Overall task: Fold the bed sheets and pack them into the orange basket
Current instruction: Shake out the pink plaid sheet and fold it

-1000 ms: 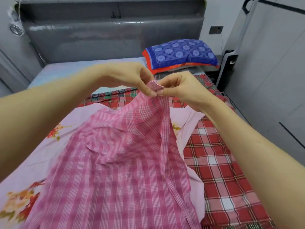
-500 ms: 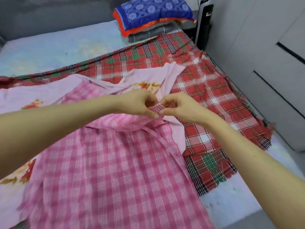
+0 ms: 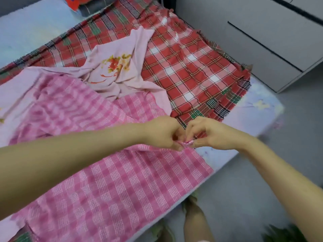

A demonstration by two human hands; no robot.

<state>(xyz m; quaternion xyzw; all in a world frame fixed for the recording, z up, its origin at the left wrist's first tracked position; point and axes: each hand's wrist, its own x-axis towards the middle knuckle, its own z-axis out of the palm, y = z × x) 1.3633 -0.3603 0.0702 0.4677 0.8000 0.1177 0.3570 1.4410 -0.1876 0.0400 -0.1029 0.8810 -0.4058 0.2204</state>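
- The pink checked sheet (image 3: 122,180) lies across the near part of the mattress (image 3: 258,109), with its near edge over the bed's side, towards your feet (image 3: 192,215)
- A second ago you held its joined corners (image 3: 188,143) up in the air and the cloth hung from them; now you have them low, just above the near right part of the sheet, and the cloth lies spread on the bed
- Your left hand (image 3: 162,133) and your right hand (image 3: 209,135) meet knuckle to knuckle, each with thumb and fingers curled and pinching that small bunched bit of pink cloth between them
- That drop reads as the first fold going down: the sheet looks doubled, though motion blur hides whether the edges line up
- Judging by this, you are early in the task, with one sheet half folded and nothing packed
- Behind it the pale pink floral sheet (image 3: 115,67) sits rumpled and partly under the checked one, on top of the red tartan sheet (image 3: 183,63), which covers the far right of the bed; both look unfolded
- A stack of folded cloth (image 3: 90,6) shows at the far edge, and a grey cabinet (image 3: 262,41) stands to the right
- The orange basket is not in view, so you will have to find it before packing
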